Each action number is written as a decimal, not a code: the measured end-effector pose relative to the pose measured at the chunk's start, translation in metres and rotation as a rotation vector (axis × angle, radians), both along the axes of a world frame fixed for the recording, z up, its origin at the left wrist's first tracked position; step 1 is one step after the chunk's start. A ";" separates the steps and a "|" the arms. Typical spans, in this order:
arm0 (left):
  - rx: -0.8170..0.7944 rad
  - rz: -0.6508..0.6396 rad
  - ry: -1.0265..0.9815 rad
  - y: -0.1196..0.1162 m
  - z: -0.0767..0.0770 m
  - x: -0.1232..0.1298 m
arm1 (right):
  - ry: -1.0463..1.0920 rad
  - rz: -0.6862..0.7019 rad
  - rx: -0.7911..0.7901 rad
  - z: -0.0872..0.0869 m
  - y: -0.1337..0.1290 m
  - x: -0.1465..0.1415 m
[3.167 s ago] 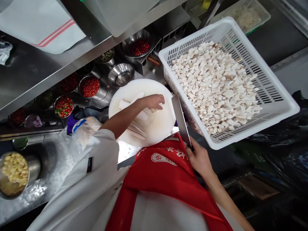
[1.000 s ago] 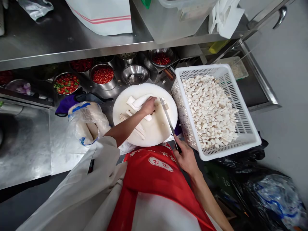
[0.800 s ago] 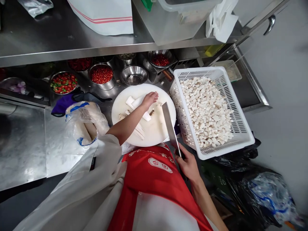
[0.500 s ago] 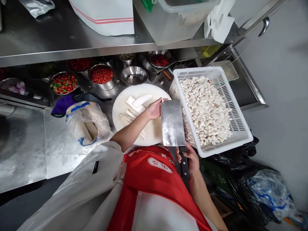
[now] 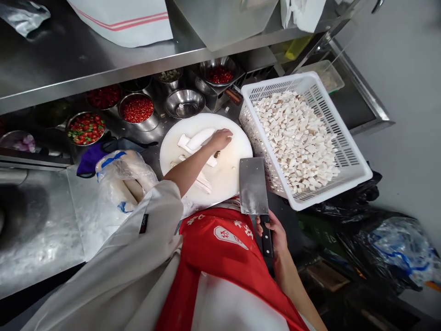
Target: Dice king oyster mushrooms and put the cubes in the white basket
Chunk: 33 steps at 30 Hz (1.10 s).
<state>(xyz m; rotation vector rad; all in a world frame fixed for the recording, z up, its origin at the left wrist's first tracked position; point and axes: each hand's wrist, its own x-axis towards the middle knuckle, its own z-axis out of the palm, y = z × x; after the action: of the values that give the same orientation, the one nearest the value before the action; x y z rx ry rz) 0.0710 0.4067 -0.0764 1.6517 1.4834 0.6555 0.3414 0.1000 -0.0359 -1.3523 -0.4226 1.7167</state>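
Note:
My right hand (image 5: 275, 230) is closed around the black handle of a cleaver (image 5: 254, 184), its broad blade upright in front of the apron, between the board and the basket. On the round white cutting board (image 5: 241, 138) lie whole and sliced pale mushrooms (image 5: 201, 137), long and thick-stemmed. Palm down over the board, my left hand (image 5: 221, 139) is just right of the mushrooms, fingers loosely bent and apart from the cleaver. A small brownish piece shows beneath its edge. The underside of the fingers is hidden.
A white plastic basket (image 5: 354, 177) of diced mushroom stands at the right. Left of the board lies a clear bag (image 5: 122, 179) of whole mushrooms. Steel bowls of chopped chillies (image 5: 138, 109) and an almost bare steel bowl (image 5: 193, 108) sit behind, under a steel shelf (image 5: 103, 76).
My left hand has left the cleaver blade and moved up and left onto the board beside the mushrooms. The cleaver has dropped slightly away from the board. The view has shifted a little.

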 end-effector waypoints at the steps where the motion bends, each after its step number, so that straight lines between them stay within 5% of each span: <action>1: 0.045 -0.074 0.129 -0.005 -0.004 0.004 | -0.001 -0.002 -0.013 -0.005 -0.004 -0.003; 3: 0.097 -0.110 0.314 -0.023 -0.009 0.015 | -0.033 0.015 -0.041 -0.013 -0.005 -0.009; 7: 0.042 0.106 0.486 -0.072 -0.007 0.047 | -0.084 0.086 -0.049 -0.027 0.019 -0.020; 13: -0.058 0.440 0.287 -0.110 -0.008 0.101 | -0.061 0.272 -0.012 -0.035 0.082 -0.024; 18: 0.107 0.699 0.050 -0.137 -0.010 0.099 | -0.075 0.470 0.017 -0.015 0.104 -0.023; 21: 0.182 0.822 0.000 -0.132 0.009 0.113 | -0.144 0.533 0.079 0.012 0.108 -0.006; 25: 0.467 0.611 -0.113 -0.084 0.046 0.176 | -0.348 0.419 0.170 0.053 0.118 0.043; 29: 0.486 0.038 0.085 -0.027 0.060 0.231 | -0.574 -0.001 0.272 0.089 0.139 0.089; 31: 0.431 -0.176 0.250 -0.015 0.063 0.232 | -0.628 -0.275 0.359 0.102 0.145 0.105; 33: 0.435 -0.197 0.343 -0.011 0.067 0.209 | -0.651 -0.425 0.434 0.109 0.147 0.119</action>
<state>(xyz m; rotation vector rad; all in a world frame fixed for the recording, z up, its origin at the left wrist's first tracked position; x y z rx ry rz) 0.2795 0.3960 -0.0093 2.3073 1.4499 0.6379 0.4606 0.2465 0.0727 -1.5095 -0.7552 0.7556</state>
